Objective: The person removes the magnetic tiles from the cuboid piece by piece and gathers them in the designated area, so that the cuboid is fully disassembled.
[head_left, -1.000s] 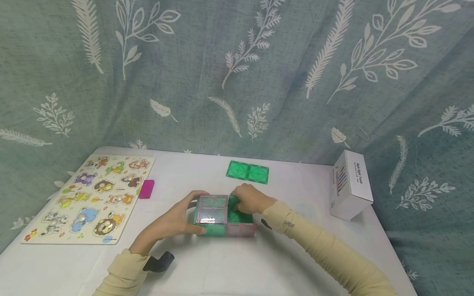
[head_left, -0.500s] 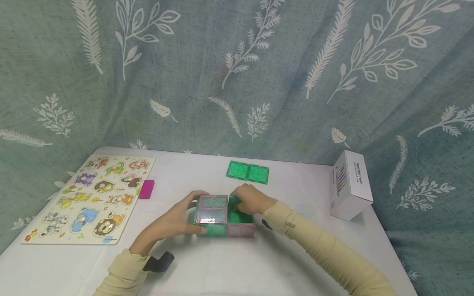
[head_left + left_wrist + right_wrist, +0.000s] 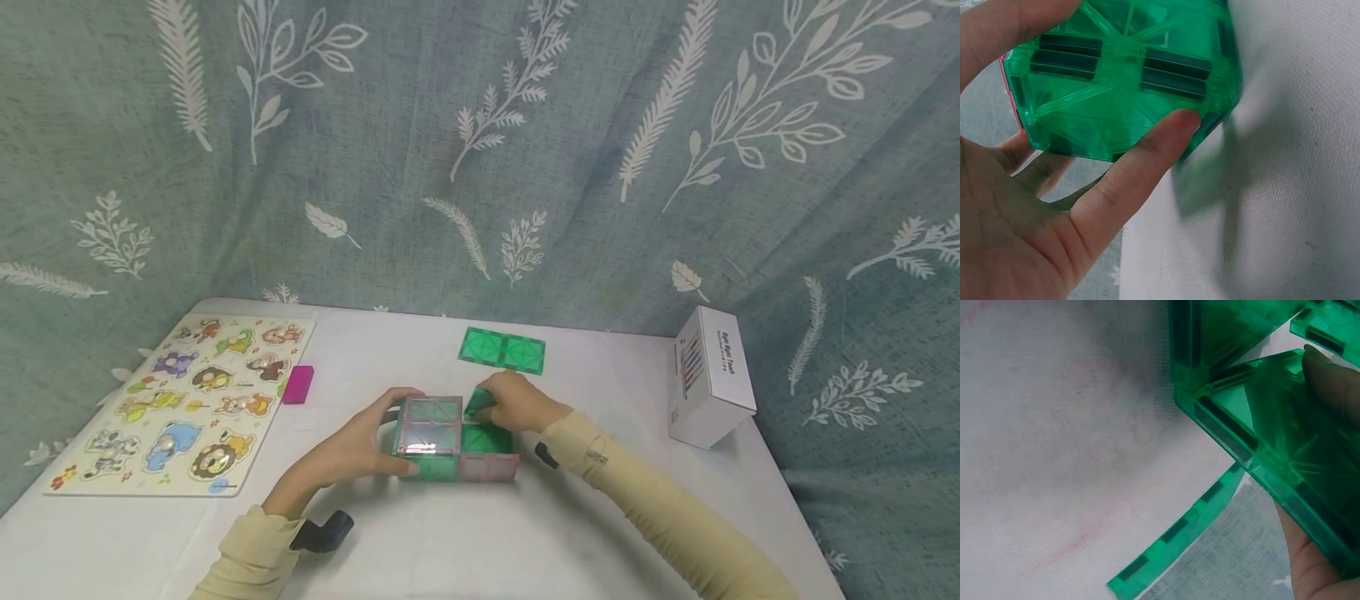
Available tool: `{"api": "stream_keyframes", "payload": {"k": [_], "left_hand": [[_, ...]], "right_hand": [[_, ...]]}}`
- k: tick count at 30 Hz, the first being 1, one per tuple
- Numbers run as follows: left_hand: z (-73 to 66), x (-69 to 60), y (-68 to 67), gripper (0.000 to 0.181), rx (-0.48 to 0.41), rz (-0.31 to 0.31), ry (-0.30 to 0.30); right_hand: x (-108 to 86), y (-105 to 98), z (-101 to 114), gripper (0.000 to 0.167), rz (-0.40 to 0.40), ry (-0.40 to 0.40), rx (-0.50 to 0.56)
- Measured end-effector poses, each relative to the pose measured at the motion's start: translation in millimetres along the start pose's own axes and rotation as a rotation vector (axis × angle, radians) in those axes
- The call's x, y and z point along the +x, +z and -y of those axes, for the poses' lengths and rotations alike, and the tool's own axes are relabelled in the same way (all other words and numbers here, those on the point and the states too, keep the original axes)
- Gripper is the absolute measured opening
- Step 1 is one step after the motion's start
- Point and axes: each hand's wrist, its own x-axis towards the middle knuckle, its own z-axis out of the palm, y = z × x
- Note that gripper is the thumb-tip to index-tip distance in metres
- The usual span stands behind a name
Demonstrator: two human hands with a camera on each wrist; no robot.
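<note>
A low box built of translucent green and pink magnetic tiles (image 3: 431,433) sits mid-table; its left part has a clear pinkish top and its right part is open above. My left hand (image 3: 352,452) grips the box's left end, thumb at the front. In the left wrist view, fingers (image 3: 1141,169) lie against the green end wall (image 3: 1116,103). At the back right of the box, my right hand (image 3: 521,402) pinches a green square magnetic tile (image 3: 480,402), which stands tilted. The right wrist view shows this tile (image 3: 1279,425) with its edge close to another green tile (image 3: 1222,337).
Two flat green tiles (image 3: 502,350) lie behind the box. An animal puzzle board (image 3: 180,400) is at left, beside a magenta block (image 3: 297,384). A white carton (image 3: 711,375) stands at right. A patterned curtain (image 3: 480,167) hangs behind the white table (image 3: 600,492).
My right hand has shifted slightly right, and the green tile in its fingers has come up into view at the back of the box. The left hand stays in place.
</note>
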Motion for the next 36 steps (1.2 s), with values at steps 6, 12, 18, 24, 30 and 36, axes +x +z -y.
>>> {"api": "stream_keyframes", "payload": {"k": [6, 12, 18, 24, 30, 36], "left_hand": [[0.2, 0.0, 0.3, 0.098, 0.005, -0.001, 0.009], [-1.1, -0.5, -0.7, 0.098, 0.009, 0.002, 0.002], [-0.6, -0.2, -0.8, 0.098, 0.005, 0.0, 0.004], [0.0, -0.9, -0.2, 0.099, 0.003, 0.004, 0.01], [0.0, -0.2, -0.6, 0.099, 0.004, 0.007, 0.016], [0.5, -0.1, -0.4, 0.099, -0.004, 0.01, 0.007]], "right_hand": [[-6.9, 0.5, -4.6, 0.009, -0.065, 0.037, 0.078], [-13.3, 0.7, -9.2, 0.014, -0.131, 0.066, 0.114], [-17.8, -1.0, -14.9, 0.02, -0.136, 0.079, 0.124], [-24.6, -8.7, -21.2, 0.031, -0.119, 0.089, 0.119], [-33.3, -11.3, -30.0, 0.027, -0.184, 0.168, 0.126], [-42.3, -14.3, -40.7, 0.04, -0.208, 0.273, 0.143]]}}
